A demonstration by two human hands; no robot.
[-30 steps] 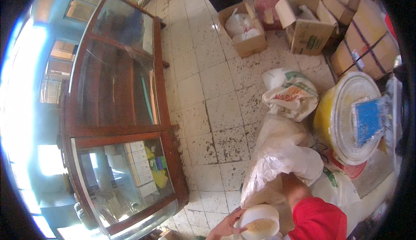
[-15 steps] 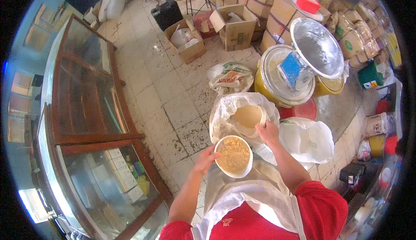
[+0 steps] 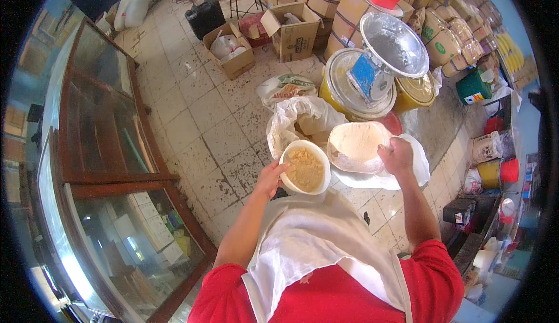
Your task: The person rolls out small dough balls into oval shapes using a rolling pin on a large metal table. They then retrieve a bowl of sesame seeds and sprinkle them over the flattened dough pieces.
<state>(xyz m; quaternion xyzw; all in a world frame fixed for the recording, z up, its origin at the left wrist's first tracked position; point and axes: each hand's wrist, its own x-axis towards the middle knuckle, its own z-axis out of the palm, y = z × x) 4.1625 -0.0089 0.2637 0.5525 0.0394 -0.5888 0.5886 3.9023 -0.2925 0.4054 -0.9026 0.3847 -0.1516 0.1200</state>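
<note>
My left hand (image 3: pixel 271 177) is closed on the rim of a white bowl (image 3: pixel 327 178) in front of my apron. Tan, crumbly powder (image 3: pixel 305 168) lies inside it. With my right hand (image 3: pixel 397 155) I grip the right edge of a wide white tub (image 3: pixel 335 160). Its inside is coated with pale powder; how deep that is I cannot tell. The tub is tilted with its mouth toward me, over a white sack (image 3: pixel 416 168). Beside it stands an open white sack (image 3: pixel 282 119), its contents partly hidden behind the bowl and tub.
A blue scale (image 3: pixel 364 77) with a metal pan (image 3: pixel 395 39) stands on a yellow lidded drum (image 3: pixel 335 99). A glass-fronted wooden cabinet (image 3: pixel 116 183) runs along my left. Open cardboard boxes (image 3: pixel 291 37) and a printed sack (image 3: pixel 285 90) sit farther off on the tiled floor.
My right hand has moved right, bringing the white tub out of the open sack and over the sack at the right. The left hand still holds the bowl, now farther forward from my body.
</note>
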